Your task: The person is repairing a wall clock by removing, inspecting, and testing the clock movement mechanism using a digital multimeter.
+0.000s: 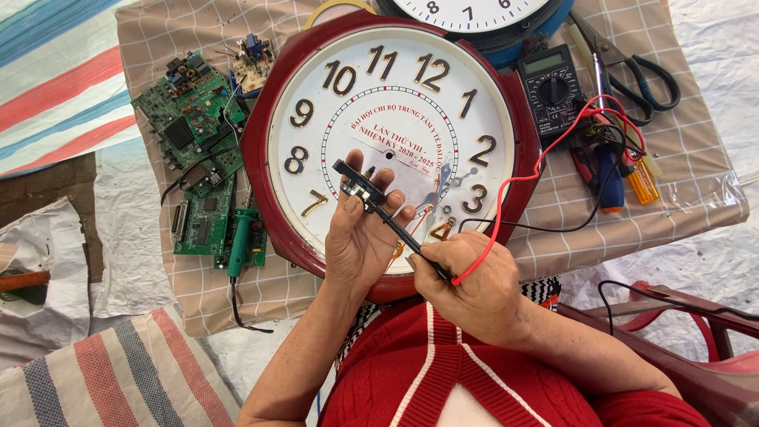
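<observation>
1. The left hand is raised over the lower part of the clock face, palm turned toward the camera, its fingers closed around a small black clock part held at the fingertips.
2. The right hand is held lower and to the right, its fingers pinched shut on a thin black probe; the probe slants up and left until its tip meets the black part.
3. A red lead runs from the right hand up toward the black multimeter lying just right of the clock.
4. The large wall clock, white-faced with a dark red rim, lies flat on the checked tabletop, beneath both hands.
5. Red printed lettering is seen in the middle of the clock face, curved above and in straight lines below.
6. Green circuit boards lie at the left, and scissors at the upper right.
</observation>
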